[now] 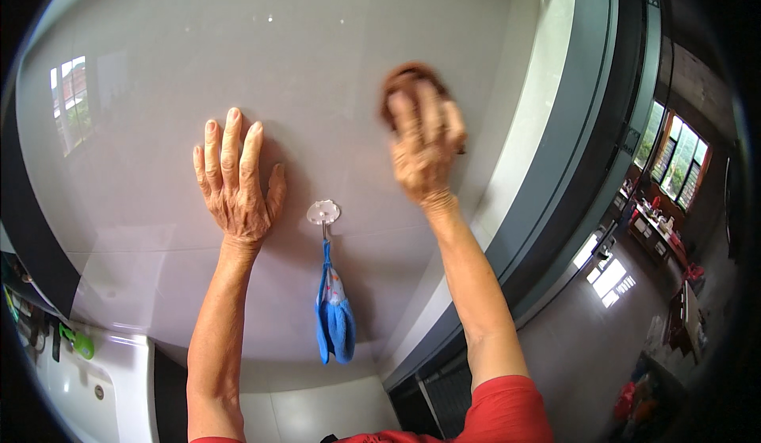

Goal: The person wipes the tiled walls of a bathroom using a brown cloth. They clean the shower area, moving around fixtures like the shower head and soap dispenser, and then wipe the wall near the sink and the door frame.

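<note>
My left hand (239, 181) lies flat against the glossy grey wall tiles (309, 62), fingers spread and pointing up, with nothing in it. Higher and to the right, my right hand (427, 140) presses a reddish-brown cloth or scrubbing pad (414, 77) to the same wall; hand and pad are blurred, and the pad's kind cannot be told. Between and below the hands, a clear adhesive hook (323, 212) is fixed to the wall. From it hangs a blue fabric item (336, 318), perhaps a glove or cloth, with a pale patterned upper part.
A white washbasin (128, 348) with a green object (77, 342) on its rim stands at lower left. Along the right runs a grey door frame (550, 146). Beyond it lies a room with a window (678, 158) and a cluttered counter (657, 226).
</note>
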### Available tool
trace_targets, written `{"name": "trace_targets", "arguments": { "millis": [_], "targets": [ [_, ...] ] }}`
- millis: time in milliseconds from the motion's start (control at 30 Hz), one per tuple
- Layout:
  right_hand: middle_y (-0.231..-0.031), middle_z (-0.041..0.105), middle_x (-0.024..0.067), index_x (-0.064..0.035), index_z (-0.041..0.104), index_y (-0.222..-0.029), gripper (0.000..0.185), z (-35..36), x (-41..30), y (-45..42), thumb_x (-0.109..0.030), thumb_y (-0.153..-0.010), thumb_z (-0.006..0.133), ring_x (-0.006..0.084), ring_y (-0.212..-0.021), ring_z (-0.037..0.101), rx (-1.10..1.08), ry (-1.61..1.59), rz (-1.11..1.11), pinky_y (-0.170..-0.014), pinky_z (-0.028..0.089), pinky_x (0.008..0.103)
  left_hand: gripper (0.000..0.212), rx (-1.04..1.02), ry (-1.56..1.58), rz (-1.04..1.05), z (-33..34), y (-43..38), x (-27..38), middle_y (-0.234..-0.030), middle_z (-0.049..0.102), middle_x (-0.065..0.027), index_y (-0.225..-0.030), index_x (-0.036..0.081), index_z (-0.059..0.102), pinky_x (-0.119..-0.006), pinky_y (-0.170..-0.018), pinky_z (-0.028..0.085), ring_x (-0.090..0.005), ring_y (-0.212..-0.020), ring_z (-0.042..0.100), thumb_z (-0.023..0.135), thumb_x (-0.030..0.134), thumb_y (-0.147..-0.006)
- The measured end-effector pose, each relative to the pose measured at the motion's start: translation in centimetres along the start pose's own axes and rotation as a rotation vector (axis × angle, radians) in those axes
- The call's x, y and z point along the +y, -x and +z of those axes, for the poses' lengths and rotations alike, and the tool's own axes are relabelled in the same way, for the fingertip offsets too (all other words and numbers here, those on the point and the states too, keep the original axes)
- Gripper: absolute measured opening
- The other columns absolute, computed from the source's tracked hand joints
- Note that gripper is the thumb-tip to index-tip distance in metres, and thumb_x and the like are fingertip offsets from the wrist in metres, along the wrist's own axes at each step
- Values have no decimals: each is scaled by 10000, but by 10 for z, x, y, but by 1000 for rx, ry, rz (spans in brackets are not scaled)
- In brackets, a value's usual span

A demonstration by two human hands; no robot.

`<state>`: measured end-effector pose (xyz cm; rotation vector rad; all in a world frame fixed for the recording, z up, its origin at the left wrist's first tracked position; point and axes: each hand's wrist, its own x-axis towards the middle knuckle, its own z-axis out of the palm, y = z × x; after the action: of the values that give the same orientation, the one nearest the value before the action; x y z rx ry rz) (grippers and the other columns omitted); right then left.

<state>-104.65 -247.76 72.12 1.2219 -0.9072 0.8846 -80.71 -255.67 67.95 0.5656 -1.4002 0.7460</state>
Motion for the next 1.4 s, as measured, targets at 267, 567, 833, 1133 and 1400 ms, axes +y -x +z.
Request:
{"name": "trace_targets", "arguments": {
  "millis": [267, 567, 833, 1133, 1400],
  "targets": [
    [-1491, 266, 170, -87, 322, -1444, 567, -11, 11, 58, -421, -986, 313, 381, -1252, 305, 76, 202, 663, -1020, 248, 517, 461, 29, -7, -17, 2, 1, 5, -1417, 462, -76, -1284, 160, 548, -434, -1122, 214, -286, -1349, 371, 580, 180, -825],
    [-1537, 89, 225, -48, 119, -1494, 720, -52, -99, 255, -281, -924, 491, 423, -1346, 213, -301, 168, 1134, -1078, 201, 494, 453, 33, -19, -19, 6, 4, 3, -1439, 438, -59, -1312, 193, 525, -442, -1118, 211, -281, -1358, 356, 565, 243, -864],
    [-1516, 140, 238, -23, 213, -1475, 650, -64, -128, 174, -201, -911, 482, 407, -1362, 198, -317, -196, 1123, -1106, 165, 490, 486, -4, -3, -11, 3, 6, -2, -1453, 416, -69, -1327, 196, 509, -463, -1125, 194, -302, -1373, 326, 571, 254, -848],
    [-1424, 406, 160, -101, 426, -1383, 575, -30, -93, 44, 27, -833, 535, 405, -1279, 344, -211, -359, 287, -1044, 270, 492, 495, -33, 18, -30, 3, 7, 2, -1458, 409, -64, -1324, 192, 511, -454, -1130, 185, -292, -1375, 323, 583, 235, -836],
    [-1267, 440, 81, -163, 610, -1190, 477, -40, -136, 149, 26, -757, 675, 355, -1185, 401, -167, -234, 305, -994, 393, 429, 496, -25, 15, -39, 3, 9, 0, -1452, 421, -52, -1307, 197, 535, -446, -1130, 186, -283, -1374, 324, 592, 248, -816]
  ]
}}
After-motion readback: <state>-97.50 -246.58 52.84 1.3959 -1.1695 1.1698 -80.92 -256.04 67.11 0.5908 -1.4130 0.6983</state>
